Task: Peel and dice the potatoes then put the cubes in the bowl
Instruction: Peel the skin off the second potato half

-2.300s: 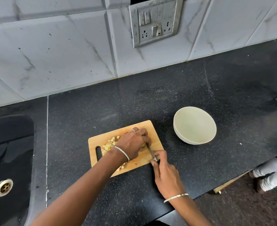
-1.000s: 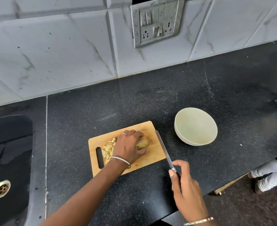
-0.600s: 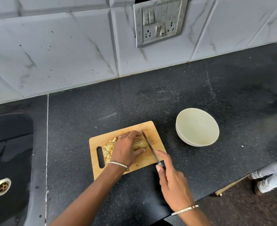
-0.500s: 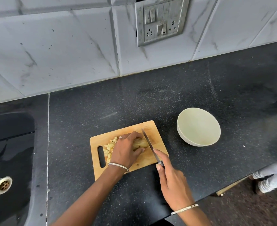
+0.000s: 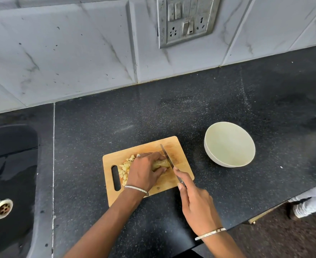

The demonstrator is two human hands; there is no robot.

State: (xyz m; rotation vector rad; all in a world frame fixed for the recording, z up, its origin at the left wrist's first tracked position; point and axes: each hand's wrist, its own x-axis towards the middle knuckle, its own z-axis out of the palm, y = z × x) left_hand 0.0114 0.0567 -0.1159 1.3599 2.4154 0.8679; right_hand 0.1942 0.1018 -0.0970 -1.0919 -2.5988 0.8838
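One potato (image 5: 162, 163) in left hand (image 5: 145, 171); one knife (image 5: 166, 155) in right hand (image 5: 196, 203); one bowl (image 5: 229, 144).

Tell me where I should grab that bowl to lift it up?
Probably pinch the rim of the bowl, thumb inside, fingers under the curved outer wall. It stands upright, open and empty, so the rim is free. Come from its right side, since the knife is at the cutting board on its left.

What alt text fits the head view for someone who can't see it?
On a wooden board, the left hand holds a potato while the right hand holds a knife against its end. Diced cubes lie beside the left hand; an empty bowl stands on the black counter to the right, a sink far left.
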